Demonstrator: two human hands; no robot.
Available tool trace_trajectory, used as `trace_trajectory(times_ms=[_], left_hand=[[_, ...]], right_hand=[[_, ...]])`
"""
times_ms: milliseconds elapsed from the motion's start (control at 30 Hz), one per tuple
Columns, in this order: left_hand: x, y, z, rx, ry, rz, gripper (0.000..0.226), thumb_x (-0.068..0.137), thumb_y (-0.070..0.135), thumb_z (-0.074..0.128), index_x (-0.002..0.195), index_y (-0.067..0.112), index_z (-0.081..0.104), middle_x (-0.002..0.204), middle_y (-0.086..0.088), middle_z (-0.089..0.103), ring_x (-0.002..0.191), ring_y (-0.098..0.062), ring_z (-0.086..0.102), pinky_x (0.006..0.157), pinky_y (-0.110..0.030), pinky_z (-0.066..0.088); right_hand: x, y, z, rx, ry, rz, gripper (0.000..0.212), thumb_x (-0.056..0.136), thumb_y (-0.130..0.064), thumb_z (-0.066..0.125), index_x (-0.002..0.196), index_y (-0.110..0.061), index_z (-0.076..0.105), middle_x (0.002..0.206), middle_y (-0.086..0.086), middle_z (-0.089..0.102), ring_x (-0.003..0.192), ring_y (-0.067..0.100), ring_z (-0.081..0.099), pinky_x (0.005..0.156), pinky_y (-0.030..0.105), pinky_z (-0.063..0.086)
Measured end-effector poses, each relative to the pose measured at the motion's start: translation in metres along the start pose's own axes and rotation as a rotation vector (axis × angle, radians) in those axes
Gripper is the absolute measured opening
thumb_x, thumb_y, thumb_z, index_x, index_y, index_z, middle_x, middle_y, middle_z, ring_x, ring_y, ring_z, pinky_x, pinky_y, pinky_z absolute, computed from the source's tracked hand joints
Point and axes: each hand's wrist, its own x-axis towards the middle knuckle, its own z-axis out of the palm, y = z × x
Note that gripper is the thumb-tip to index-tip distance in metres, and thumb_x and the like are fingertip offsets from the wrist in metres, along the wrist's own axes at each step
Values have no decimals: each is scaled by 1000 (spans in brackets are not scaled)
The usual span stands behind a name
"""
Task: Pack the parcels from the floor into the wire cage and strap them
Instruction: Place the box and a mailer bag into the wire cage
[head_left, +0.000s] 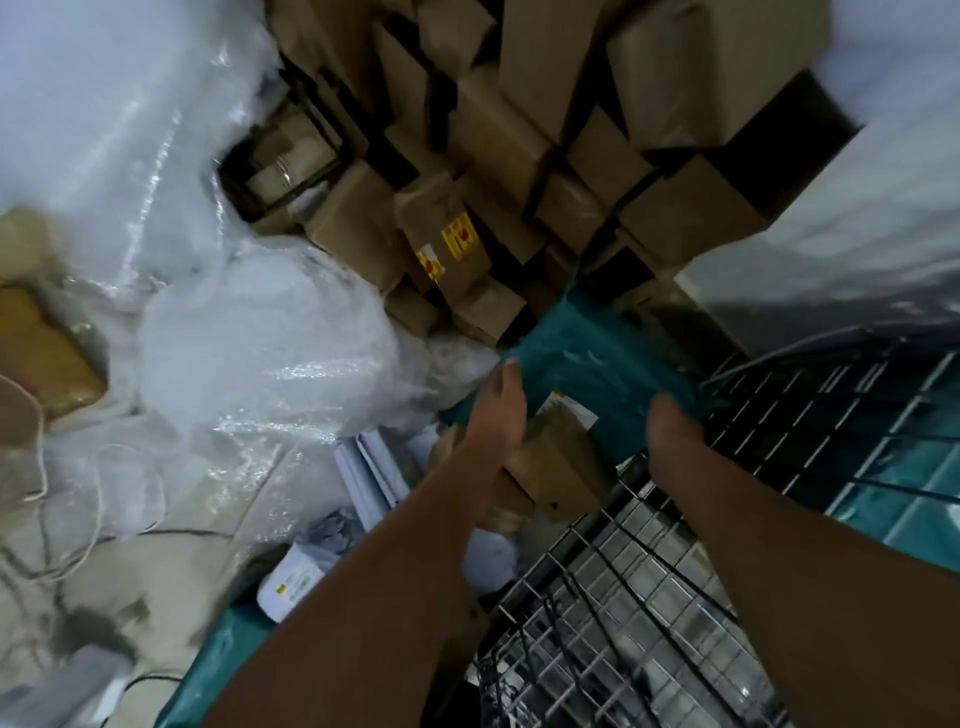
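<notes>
A teal plastic parcel (587, 358) sits between my two hands, above the edge of the wire cage (649, 587). My left hand (493, 415) grips its left end with the thumb on top. My right hand (670, 421) grips its right end, fingers hidden underneath. A brown cardboard box (561, 462) with a white label lies just below the parcel, between my forearms. Beyond them a pile of brown cardboard parcels (498, 156) is stacked, some with yellow and red stickers.
Large clear plastic-wrapped bundles (249, 353) fill the left side. White envelopes and a small white labelled packet (296, 587) lie near my left forearm. A teal sheet (218, 670) covers the floor at the bottom left. The cage's mesh wall (831, 415) runs along the right.
</notes>
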Motion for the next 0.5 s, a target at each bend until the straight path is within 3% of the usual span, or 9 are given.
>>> trace_trajectory(times_ms=[133, 200, 300, 367, 400, 467, 500], left_hand=[[45, 24, 19, 68, -58, 22, 75, 103, 63, 30, 166, 24, 16, 172, -6, 19, 157, -30, 22, 126, -42, 19], [58, 29, 24, 62, -155, -68, 77, 100, 66, 32, 166, 29, 17, 173, -3, 16, 158, -31, 19, 127, -48, 16], [55, 27, 25, 57, -135, -65, 78, 97, 68, 36, 163, 29, 27, 171, -2, 26, 155, -31, 27, 124, -46, 21], [39, 24, 18, 101, -113, -11, 77, 92, 68, 45, 158, 29, 37, 159, 0, 46, 146, -29, 43, 118, -41, 37], [29, 21, 13, 96, -81, 20, 73, 89, 64, 54, 153, 30, 44, 145, 5, 59, 137, -26, 53, 106, -33, 49], [2, 14, 6, 64, -31, 86, 67, 86, 52, 67, 146, 27, 51, 126, 9, 66, 122, -22, 64, 79, -17, 58], [-13, 12, 2, 57, -20, 119, 70, 86, 48, 70, 147, 24, 49, 130, 4, 64, 121, -22, 64, 81, -22, 61]], right_hand=[[9, 5, 13, 345, 22, -66, 78, 84, -52, 60, 151, -17, 40, 129, 5, 54, 107, 31, 60, 94, 43, 52], [11, 6, 16, 480, -34, -59, 76, 83, -56, 61, 149, -21, 45, 133, 7, 58, 106, 31, 64, 95, 46, 54], [10, 7, 11, 487, -22, 4, 81, 80, -58, 67, 148, -20, 47, 139, 11, 58, 110, 35, 65, 97, 53, 55], [-2, 7, 6, 484, -2, 3, 80, 81, -58, 66, 148, -19, 47, 139, 12, 58, 113, 36, 65, 100, 53, 53], [-13, 8, 5, 467, 17, -3, 76, 82, -56, 65, 147, -19, 48, 139, 13, 59, 115, 35, 64, 102, 51, 52], [-35, 15, 1, 418, 124, -30, 66, 86, -52, 62, 144, -21, 51, 139, 12, 60, 118, 33, 61, 102, 40, 47], [-44, 18, -1, 390, 185, -49, 64, 88, -51, 60, 145, -22, 51, 140, 12, 59, 119, 34, 60, 98, 36, 45]])
